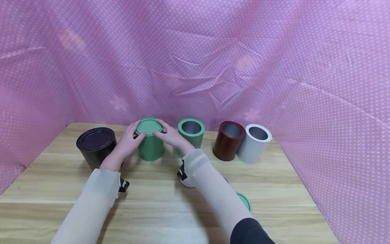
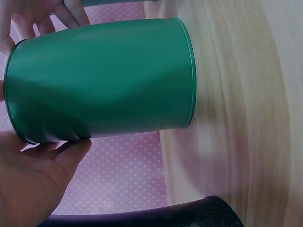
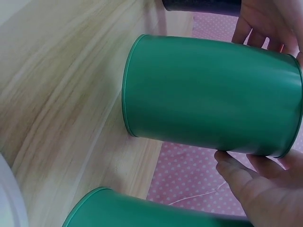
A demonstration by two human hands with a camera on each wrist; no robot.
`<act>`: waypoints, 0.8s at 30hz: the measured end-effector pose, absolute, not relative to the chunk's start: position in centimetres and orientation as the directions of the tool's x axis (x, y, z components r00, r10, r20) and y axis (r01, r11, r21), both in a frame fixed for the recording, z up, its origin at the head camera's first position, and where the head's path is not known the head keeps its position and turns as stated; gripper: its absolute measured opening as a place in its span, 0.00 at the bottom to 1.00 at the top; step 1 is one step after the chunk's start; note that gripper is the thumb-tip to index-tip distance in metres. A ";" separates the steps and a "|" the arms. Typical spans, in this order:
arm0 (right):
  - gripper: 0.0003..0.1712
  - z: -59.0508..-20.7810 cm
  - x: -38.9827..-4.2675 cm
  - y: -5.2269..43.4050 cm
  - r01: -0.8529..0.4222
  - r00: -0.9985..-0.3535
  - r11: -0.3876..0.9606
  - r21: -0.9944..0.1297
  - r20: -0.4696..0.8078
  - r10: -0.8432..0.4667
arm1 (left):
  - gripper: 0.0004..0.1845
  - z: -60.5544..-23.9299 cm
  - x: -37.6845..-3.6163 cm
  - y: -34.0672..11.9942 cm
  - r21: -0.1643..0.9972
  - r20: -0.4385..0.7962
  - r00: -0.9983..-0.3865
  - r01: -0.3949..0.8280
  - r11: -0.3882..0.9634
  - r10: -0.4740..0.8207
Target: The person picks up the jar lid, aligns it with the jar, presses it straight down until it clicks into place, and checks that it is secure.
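Observation:
A green can (image 1: pixel 151 149) with a green lid (image 1: pixel 149 126) on its top stands upright near the back of the table. My left hand (image 1: pixel 125 144) holds its upper left side, the thumb at the lid's front rim. From the other side my right hand (image 1: pixel 175 137) grips the top edge, fingers reaching round toward the back. In the left wrist view the left hand (image 2: pixel 31 182) has its fingers against the can's wall (image 2: pixel 102 80). The right wrist view shows the right hand (image 3: pixel 267 189) touching the opposite side, near the top rim. The can's base rests on the wood.
A black lidded can (image 1: pixel 95 145) stands to the left. Right of the held can are an open green can (image 1: pixel 195 139), an open dark red can (image 1: pixel 228 144) and an open white can (image 1: pixel 253 147). A green lid (image 1: pixel 245 201) lies partly behind the right forearm. Pink dotted cloth (image 1: pixel 195 67) surrounds the table.

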State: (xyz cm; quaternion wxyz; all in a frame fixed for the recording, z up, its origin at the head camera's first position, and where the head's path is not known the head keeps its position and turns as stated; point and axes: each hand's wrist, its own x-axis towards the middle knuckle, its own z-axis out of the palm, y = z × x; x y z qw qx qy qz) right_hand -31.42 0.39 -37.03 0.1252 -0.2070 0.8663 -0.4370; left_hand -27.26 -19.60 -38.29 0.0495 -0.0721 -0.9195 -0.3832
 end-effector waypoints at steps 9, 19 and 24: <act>0.39 -36.7 -31.3 0.3 -0.237 -0.879 0.516 -0.823 -0.045 -0.475 | 0.38 -37.8 -27.2 -19.7 0.710 0.126 -0.986 0.167 0.684 0.110; 0.39 -36.3 -31.0 0.3 -0.207 -0.880 0.511 -0.835 -0.070 -0.470 | 0.38 -37.7 -27.0 -19.6 0.711 0.123 -0.987 0.161 0.685 0.104; 0.39 -36.1 -30.8 0.3 -0.202 -0.883 0.512 -0.835 -0.071 -0.463 | 0.38 -37.5 -26.8 -19.5 0.713 0.118 -0.988 0.153 0.685 0.099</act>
